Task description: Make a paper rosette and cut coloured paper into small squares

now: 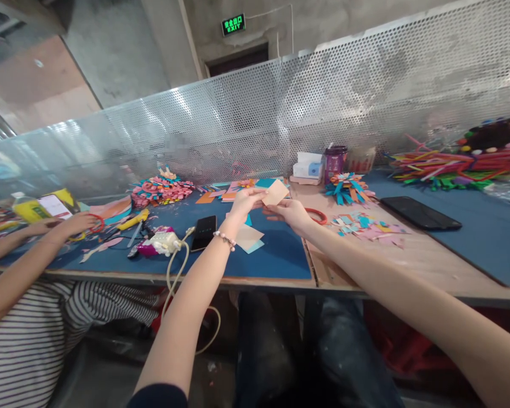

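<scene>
A small beige square of paper (pixel 275 193) is held up over the blue mat between my two hands. My left hand (pixel 247 203) pinches its left edge. From below and to the right, my right hand (pixel 289 213) grips its lower edge, fingers closed. Under my hands on the mat lie a beige paper sheet (pixel 250 235) and a light blue sheet (pixel 255 246) partly beneath it. Orange-red scissors handles (pixel 317 216) show just right of my right hand; their blades are hidden.
A black phone (pixel 204 233) and a power strip (pixel 161 243) with cables lie left. Paper scraps (pixel 365 226), a paper-strip bundle (pixel 347 188), a purple cup (pixel 335 161) and a dark tablet (pixel 420 213) are right. A co-worker's hand (pixel 79 224) holds red-handled scissors at far left.
</scene>
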{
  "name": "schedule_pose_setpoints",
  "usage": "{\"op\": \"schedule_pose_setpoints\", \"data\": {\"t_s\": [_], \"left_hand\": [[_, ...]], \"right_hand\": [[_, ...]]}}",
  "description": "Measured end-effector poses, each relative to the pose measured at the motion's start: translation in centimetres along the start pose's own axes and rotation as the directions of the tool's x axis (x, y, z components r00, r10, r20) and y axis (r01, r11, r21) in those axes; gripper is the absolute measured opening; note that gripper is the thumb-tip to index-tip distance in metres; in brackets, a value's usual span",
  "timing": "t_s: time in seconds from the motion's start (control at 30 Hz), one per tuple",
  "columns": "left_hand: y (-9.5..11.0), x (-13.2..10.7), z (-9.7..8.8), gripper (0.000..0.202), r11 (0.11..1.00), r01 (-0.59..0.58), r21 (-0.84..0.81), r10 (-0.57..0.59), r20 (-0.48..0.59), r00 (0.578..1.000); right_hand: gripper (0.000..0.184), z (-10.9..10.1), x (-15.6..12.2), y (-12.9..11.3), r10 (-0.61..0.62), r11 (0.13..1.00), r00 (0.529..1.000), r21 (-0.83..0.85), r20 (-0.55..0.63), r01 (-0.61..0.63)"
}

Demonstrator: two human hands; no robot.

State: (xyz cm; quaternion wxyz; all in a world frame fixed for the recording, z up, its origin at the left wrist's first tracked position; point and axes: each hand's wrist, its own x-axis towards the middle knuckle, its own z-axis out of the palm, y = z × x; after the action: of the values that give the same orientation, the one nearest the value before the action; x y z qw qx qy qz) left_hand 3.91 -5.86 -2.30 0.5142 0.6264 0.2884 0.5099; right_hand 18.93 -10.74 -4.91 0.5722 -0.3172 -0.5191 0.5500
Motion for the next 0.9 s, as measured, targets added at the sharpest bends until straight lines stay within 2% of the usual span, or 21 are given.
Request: {"op": "schedule_pose_setpoints", "data": {"t_s": [0.17, 0.37, 0.6, 0.9], "left_hand": [[0.2, -0.1, 0.1, 0.022, 1.0, 0.029, 0.004, -0.029, -0.048, 0.998], [0.2, -0.5, 0.5, 0.024, 1.0, 0.019, 0.011, -0.019, -0.008, 1.0], [-0.3, -0.3, 0.4, 0.024, 0.999, 0.04, 0.015, -0.04, -0.047, 0.998], [-0.6, -0.2, 0.3, 0.025, 0.998, -0.013, 0.062, 0.016, -0.048, 0.999]], "right_hand": [[0.011, 0.2, -0.1, 0.2, -0.019, 1.0, 1.0, 0.002, -0.014, 0.019], [0.012, -0.2, 0.0, 0.3, -0.008, 0.999, 1.0, -0.036, -0.021, 0.008], [0.017, -0.5, 0.1, 0.8, 0.037, 0.997, 0.999, -0.074, 0.014, -0.035], [0.017, -0.6, 0.3, 1.2, 0.006, 0.981, 0.998, -0.192, -0.059, -0.017]]}}
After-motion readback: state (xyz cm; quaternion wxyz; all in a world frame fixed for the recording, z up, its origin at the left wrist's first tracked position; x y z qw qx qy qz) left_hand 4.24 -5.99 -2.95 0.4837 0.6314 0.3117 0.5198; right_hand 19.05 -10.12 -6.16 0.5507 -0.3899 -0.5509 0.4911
